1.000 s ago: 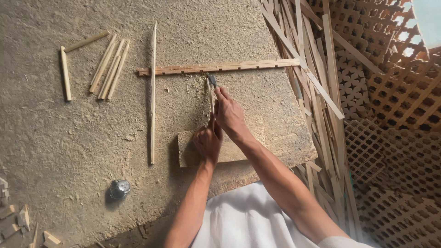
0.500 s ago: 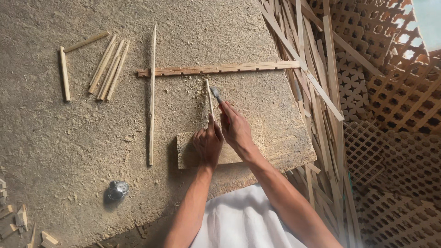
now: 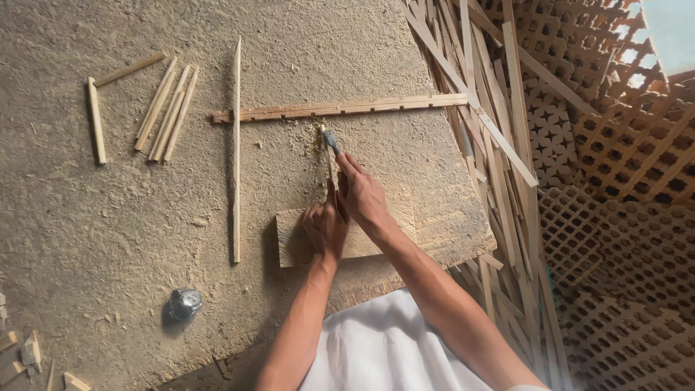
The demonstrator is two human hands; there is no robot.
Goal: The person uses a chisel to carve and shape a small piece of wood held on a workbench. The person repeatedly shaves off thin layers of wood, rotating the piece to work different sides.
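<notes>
Wood strip (image 3: pixel 329 156), thin and pale, is lying just above the middle of the frame, running up from the flat wooden block (image 3: pixel 297 235) toward the long notched strip (image 3: pixel 340 108) that crosses the upper centre. You are pinning its near end down with your left hand (image 3: pixel 326 226), fingers curled and pressing on it over the block. Your right hand (image 3: pixel 362 194) is wrapped tight around the handle of a small blade tool (image 3: pixel 331 140), index finger stretched along it, the metal tip touching the strip near the scattered shavings.

Judging by its slimness, the strip is looking light and somewhat springy, stiff along its length but likely to snap or split if you are bending it sideways; it is probably wanting to skate on the sandy floor (image 3: pixel 108 217), so you are better off gripping it low, close to the block.

Toward the upper left, a cluster of short cut sticks (image 3: pixel 166 108) is lying loose, with one long tapered strip (image 3: pixel 236 145) standing vertically in the frame beside them. Lattice panels (image 3: pixel 615 145) are piling up on the right, and a small shiny metal object (image 3: pixel 184 303) is sitting at lower left.
</notes>
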